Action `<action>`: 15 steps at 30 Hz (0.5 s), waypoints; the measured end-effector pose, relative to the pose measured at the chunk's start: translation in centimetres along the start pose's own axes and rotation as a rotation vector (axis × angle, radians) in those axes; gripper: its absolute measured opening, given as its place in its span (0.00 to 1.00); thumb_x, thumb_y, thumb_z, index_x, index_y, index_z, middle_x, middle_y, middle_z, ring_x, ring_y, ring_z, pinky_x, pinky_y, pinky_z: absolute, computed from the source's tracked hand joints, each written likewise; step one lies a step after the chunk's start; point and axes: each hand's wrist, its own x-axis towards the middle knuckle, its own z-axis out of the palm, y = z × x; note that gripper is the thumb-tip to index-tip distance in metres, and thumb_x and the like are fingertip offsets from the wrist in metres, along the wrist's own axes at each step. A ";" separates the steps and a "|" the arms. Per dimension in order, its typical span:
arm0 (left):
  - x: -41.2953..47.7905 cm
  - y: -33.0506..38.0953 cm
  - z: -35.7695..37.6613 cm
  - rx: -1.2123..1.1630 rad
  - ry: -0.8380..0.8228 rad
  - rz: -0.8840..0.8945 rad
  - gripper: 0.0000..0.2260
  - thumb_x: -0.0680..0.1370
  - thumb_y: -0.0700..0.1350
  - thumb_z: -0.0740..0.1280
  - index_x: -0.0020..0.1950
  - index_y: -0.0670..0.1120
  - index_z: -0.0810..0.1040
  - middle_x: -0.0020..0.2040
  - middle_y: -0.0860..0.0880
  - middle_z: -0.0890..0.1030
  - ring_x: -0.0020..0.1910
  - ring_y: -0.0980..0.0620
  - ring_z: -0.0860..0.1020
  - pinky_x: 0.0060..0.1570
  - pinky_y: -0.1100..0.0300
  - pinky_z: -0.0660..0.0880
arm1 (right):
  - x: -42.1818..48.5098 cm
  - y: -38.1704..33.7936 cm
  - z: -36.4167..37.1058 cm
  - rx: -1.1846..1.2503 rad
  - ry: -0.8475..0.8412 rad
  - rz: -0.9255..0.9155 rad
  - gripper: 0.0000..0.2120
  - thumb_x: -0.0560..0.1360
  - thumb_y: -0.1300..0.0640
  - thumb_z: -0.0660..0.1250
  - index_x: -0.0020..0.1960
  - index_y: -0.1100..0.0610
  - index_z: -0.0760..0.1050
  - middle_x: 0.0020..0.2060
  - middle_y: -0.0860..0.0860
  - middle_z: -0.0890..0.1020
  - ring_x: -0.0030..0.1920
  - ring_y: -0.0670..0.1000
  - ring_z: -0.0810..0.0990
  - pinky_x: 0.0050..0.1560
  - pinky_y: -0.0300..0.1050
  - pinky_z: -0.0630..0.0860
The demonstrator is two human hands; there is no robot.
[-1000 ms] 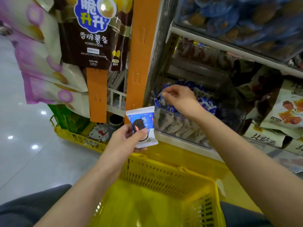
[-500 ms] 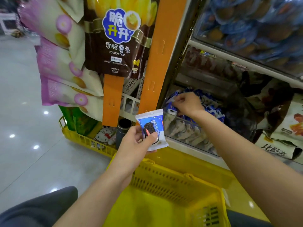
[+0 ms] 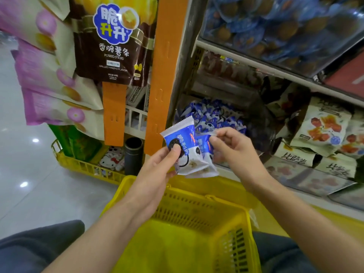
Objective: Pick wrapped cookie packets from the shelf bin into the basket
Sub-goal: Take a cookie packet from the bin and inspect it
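My left hand [image 3: 159, 164] pinches a blue and white cookie packet [image 3: 182, 138] upright, thumb on its front. Just behind it, my right hand [image 3: 232, 148] pinches a second blue and white packet [image 3: 204, 152] by its top edge. Both packets hang above the far rim of the yellow basket [image 3: 197, 251], which sits on my lap. The shelf bin [image 3: 254, 123] beyond holds a heap of the same blue packets [image 3: 212, 115].
An orange shelf upright [image 3: 165, 75] stands left of the bin. Snack bags [image 3: 110, 42] hang at upper left. Another yellow basket [image 3: 82, 168] sits on the floor with a dark cylinder [image 3: 133, 154]. Bagged snacks [image 3: 323, 131] fill the shelf to the right.
My right hand has come out of the bin with a second packet and drawn back beside my left hand. The left hand still holds its packet above the basket.
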 end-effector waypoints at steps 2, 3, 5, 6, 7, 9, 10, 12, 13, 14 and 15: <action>-0.2 -0.5 0.5 -0.058 -0.082 -0.022 0.22 0.69 0.57 0.66 0.61 0.50 0.76 0.57 0.49 0.81 0.55 0.51 0.79 0.55 0.55 0.74 | -1.1 0.5 0.5 0.075 -0.054 0.068 0.06 0.77 0.65 0.61 0.43 0.58 0.73 0.38 0.52 0.80 0.33 0.41 0.79 0.33 0.34 0.77; -0.3 -0.7 0.7 -0.091 -0.094 -0.032 0.24 0.69 0.55 0.66 0.63 0.49 0.73 0.56 0.48 0.82 0.54 0.51 0.80 0.52 0.53 0.77 | -1.4 0.7 0.7 0.094 -0.067 0.089 0.05 0.77 0.65 0.60 0.45 0.59 0.72 0.39 0.53 0.80 0.34 0.42 0.80 0.34 0.34 0.77; -0.4 -0.9 0.7 -0.115 -0.071 -0.052 0.27 0.68 0.54 0.68 0.65 0.50 0.69 0.53 0.47 0.83 0.49 0.50 0.82 0.44 0.54 0.80 | -1.8 0.9 1.1 0.115 -0.072 0.119 0.05 0.78 0.64 0.59 0.50 0.63 0.72 0.41 0.55 0.80 0.37 0.43 0.80 0.36 0.35 0.79; -0.4 -0.9 0.5 -0.112 -0.052 -0.066 0.29 0.67 0.54 0.69 0.66 0.51 0.67 0.52 0.47 0.83 0.47 0.50 0.82 0.40 0.55 0.79 | -1.9 0.9 1.1 0.119 -0.077 0.133 0.07 0.79 0.61 0.58 0.53 0.64 0.72 0.42 0.54 0.81 0.38 0.43 0.81 0.36 0.36 0.79; -0.4 -0.7 0.4 -0.102 -0.031 -0.086 0.31 0.65 0.54 0.70 0.66 0.52 0.66 0.51 0.46 0.83 0.45 0.51 0.82 0.36 0.57 0.78 | -1.9 0.8 1.1 0.113 -0.087 0.148 0.10 0.79 0.58 0.57 0.54 0.62 0.72 0.43 0.52 0.82 0.39 0.42 0.81 0.36 0.35 0.78; -0.3 -0.5 0.1 -0.067 -0.024 -0.138 0.30 0.65 0.54 0.69 0.66 0.48 0.69 0.51 0.45 0.83 0.44 0.51 0.83 0.35 0.58 0.78 | -2.0 0.6 1.0 0.090 -0.134 0.170 0.11 0.79 0.53 0.57 0.54 0.56 0.75 0.41 0.45 0.83 0.40 0.39 0.81 0.37 0.34 0.77; -0.3 -0.4 0.0 -0.038 -0.041 -0.162 0.28 0.67 0.54 0.68 0.64 0.45 0.72 0.51 0.45 0.84 0.44 0.50 0.83 0.38 0.56 0.80 | -2.1 0.5 1.0 0.067 -0.168 0.175 0.09 0.78 0.52 0.59 0.53 0.54 0.75 0.40 0.43 0.83 0.40 0.38 0.81 0.37 0.33 0.77; -0.3 -0.5 0.0 0.021 -0.063 -0.195 0.24 0.68 0.54 0.66 0.60 0.42 0.76 0.50 0.44 0.84 0.46 0.49 0.82 0.49 0.51 0.79 | -2.0 0.5 1.1 0.015 -0.198 0.171 0.04 0.75 0.56 0.64 0.49 0.53 0.76 0.37 0.42 0.82 0.39 0.36 0.80 0.38 0.32 0.77; -0.3 -0.6 0.1 0.036 -0.052 -0.203 0.24 0.69 0.55 0.66 0.60 0.43 0.77 0.50 0.45 0.84 0.46 0.50 0.82 0.52 0.51 0.78 | -1.9 0.5 1.1 -0.009 -0.192 0.163 0.03 0.74 0.58 0.66 0.47 0.53 0.77 0.35 0.41 0.82 0.38 0.36 0.80 0.39 0.33 0.78; -0.3 -0.5 0.2 0.041 -0.034 -0.202 0.24 0.68 0.55 0.66 0.60 0.43 0.77 0.50 0.45 0.84 0.46 0.50 0.82 0.50 0.51 0.78 | -1.7 0.5 1.1 -0.028 -0.181 0.148 0.03 0.74 0.59 0.67 0.45 0.52 0.77 0.33 0.41 0.82 0.37 0.37 0.79 0.41 0.33 0.78; -0.2 -0.4 0.2 0.041 -0.017 -0.197 0.25 0.68 0.55 0.67 0.60 0.43 0.76 0.50 0.45 0.84 0.46 0.50 0.82 0.49 0.52 0.78 | -1.6 0.4 1.2 -0.039 -0.170 0.133 0.03 0.73 0.60 0.68 0.44 0.52 0.78 0.33 0.41 0.82 0.37 0.38 0.80 0.43 0.33 0.77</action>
